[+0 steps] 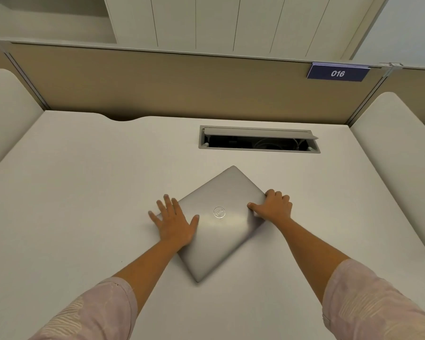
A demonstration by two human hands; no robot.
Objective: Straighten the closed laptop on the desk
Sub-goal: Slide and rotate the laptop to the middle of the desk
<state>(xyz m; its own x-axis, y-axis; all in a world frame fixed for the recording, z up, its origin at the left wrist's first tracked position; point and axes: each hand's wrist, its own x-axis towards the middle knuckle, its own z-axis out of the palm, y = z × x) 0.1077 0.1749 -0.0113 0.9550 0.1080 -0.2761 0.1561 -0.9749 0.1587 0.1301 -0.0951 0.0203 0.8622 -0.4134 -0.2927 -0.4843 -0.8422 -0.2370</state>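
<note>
White desk [84,192]: closed Dell laptop [221,231] skewed; left hand [173,223] spread flat, hiding left corner; right hand [274,207] gripping right corner, fingertips hidden.

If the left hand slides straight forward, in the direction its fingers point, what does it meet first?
Nothing close, it seems. The left hand points away over the bare desk, left of the open cable hatch. The first obstacle is probably the beige partition, though depth is uncertain.

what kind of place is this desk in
Probably a shared office or study room with numbered workstations. The beige partition behind the white desk carries a blue "016" sign, and an open cable hatch is set into the desk beyond the closed laptop.
</note>
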